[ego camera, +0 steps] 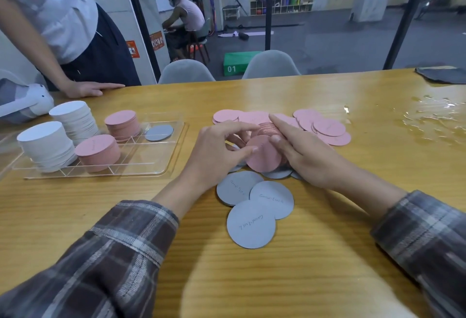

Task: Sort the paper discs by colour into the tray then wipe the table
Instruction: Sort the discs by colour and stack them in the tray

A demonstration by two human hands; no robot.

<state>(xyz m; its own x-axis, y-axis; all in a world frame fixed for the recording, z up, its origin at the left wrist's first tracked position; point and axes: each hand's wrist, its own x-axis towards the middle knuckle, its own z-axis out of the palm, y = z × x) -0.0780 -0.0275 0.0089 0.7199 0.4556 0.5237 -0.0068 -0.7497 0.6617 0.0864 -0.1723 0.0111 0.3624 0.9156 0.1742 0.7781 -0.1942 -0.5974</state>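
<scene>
Nearest my edge of the desk (pixel 327 254) I see three grey discs (pixel 252 224) lying flat, overlapping, w/ handwriting on them. Just past them my left hand (pixel 216 156) and right hand (pixel 305 158) meet on a pink stack (pixel 264 151) tilted on edge at mid-desk: left thumb and fingers pinch its near face and side, right thumb presses the face while the right index lies along the top, so both are clamped on it. More grey discs peek out under the stack. Behind it loose pink discs (pixel 327 128) spread flat toward the far edge. At the left edge sits the clear tray (pixel 151 166): two white stacks (pixel 48 146), two sorted pink stacks (pixel 98 152) and one grey disc (pixel 159 132) in separate compartments. Far right, a wet patch (pixel 433 118) shines, and a dark cloth (pixel 443 74) lies at the far right corner. Another person's hand (pixel 88 89) rests on the far left edge.
</scene>
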